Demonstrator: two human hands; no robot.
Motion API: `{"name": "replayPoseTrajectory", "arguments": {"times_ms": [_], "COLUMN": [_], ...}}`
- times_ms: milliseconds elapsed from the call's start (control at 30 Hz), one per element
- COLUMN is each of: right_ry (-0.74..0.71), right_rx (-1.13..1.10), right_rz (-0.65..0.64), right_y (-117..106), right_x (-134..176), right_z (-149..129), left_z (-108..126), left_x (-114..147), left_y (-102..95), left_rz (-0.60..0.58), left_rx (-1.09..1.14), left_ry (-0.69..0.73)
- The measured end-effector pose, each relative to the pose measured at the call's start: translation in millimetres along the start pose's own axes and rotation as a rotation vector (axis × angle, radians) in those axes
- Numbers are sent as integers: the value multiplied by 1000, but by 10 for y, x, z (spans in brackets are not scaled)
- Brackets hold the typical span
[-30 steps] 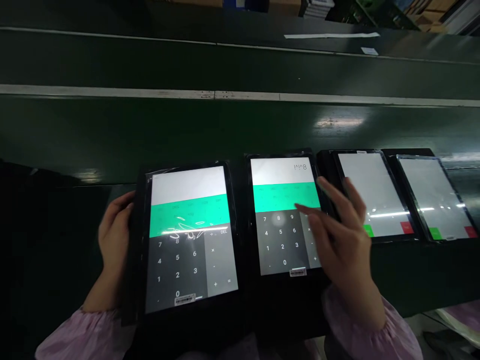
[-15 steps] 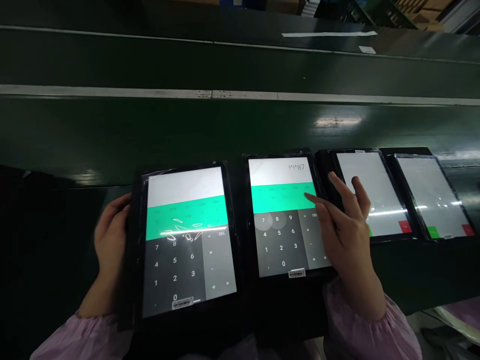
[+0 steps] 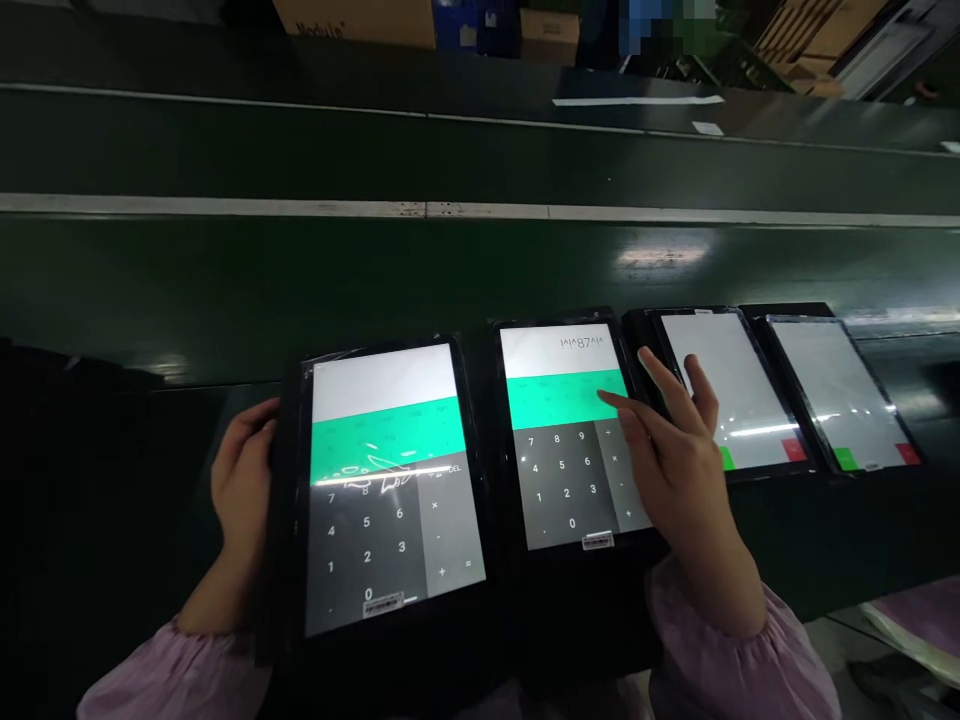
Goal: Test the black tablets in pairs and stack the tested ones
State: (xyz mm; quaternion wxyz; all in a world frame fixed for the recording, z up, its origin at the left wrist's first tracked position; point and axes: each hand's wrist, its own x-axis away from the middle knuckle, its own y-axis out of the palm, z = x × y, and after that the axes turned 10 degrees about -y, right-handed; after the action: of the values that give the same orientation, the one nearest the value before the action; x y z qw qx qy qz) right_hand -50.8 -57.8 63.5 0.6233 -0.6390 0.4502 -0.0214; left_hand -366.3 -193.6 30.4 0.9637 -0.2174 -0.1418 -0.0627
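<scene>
My left hand (image 3: 247, 475) grips the left edge of a black tablet (image 3: 382, 530), its fingers curled behind the edge. This tablet shows a calculator with a blank white display and glare across its screen. To its right lies a second tablet (image 3: 559, 480) with the same calculator and characters around "87" in its display. My right hand (image 3: 679, 450) is over that second tablet. Its index finger points at the green panel, the fingertip on or just above the glass, and the other fingers are spread. The hand hides part of the right-hand keys.
Two more tablets (image 3: 731, 385) (image 3: 836, 390) lie at the right, with white screens and green and red corner squares. A dark green work surface (image 3: 337, 270) with a pale strip (image 3: 480, 210) runs behind them. Cardboard boxes (image 3: 360, 20) stand at the back.
More characters stand in the second tablet's display, and the grey circles on its 7 and 8 keys have faded. My right fingertip stays at the green panel. The camera view has shifted slightly.
</scene>
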Motion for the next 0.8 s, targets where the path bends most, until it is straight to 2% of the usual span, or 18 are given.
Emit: {"name": "replayPoseTrajectory", "arguments": {"times_ms": [100, 233, 300, 433, 533, 633, 800], "right_ry": [14, -118, -164, -197, -228, -265, -204], "right_rx": [-7, -89, -136, -161, -139, -85, -40], "right_rz": [39, 5, -48, -171, -231, -301, -209], "right_y": [-77, -2, 114, 340, 429, 456, 454], "right_x": [-63, -125, -139, -169, -212, -249, -249], "right_z": [-177, -574, -783, -1078, -1177, -1197, -1170], "left_z": [-49, -180, -270, -422, -470, -484, -495], "left_x": [-47, -106, -114, -98, -83, -78, -89], "left_y": [-14, -88, -171, -375, -470, -489, -479], "left_rz": [-62, -85, -125, -331, -390, -429, -469], "left_rx": [30, 79, 138, 177, 95, 109, 62], "left_ry": [66, 177, 307, 665, 794, 837, 907]}}
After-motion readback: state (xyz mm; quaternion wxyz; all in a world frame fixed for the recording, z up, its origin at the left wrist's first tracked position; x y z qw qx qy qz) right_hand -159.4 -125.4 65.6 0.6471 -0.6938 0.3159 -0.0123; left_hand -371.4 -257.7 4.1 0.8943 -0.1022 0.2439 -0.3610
